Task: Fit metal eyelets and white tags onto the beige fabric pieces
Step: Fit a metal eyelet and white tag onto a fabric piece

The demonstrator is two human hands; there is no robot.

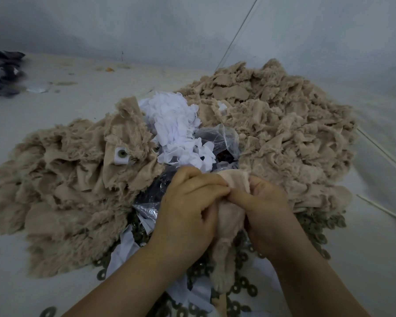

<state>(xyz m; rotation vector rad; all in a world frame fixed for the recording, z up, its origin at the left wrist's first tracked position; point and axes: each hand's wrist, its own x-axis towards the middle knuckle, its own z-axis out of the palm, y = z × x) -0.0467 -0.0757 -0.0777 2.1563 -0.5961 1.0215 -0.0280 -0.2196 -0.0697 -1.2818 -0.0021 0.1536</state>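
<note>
My left hand (190,202) and my right hand (268,207) meet in the lower middle and together pinch one beige fabric piece (229,216), which hangs down between them. A big heap of beige fabric pieces (279,124) rises at the right, and a flatter heap (62,179) spreads at the left. On the left heap lies a piece fitted with a white tag and a metal eyelet (121,155). Loose white tags (178,131) are piled in the middle. Several dull metal eyelet rings (242,287) lie scattered under and around my wrists.
A clear plastic bag (222,138) with dark contents sits behind my hands, beside the white tags. Dark cloth (2,69) lies at the far left edge. The pale surface (55,106) meets a grey wall behind. Thin cords (384,152) run along the right.
</note>
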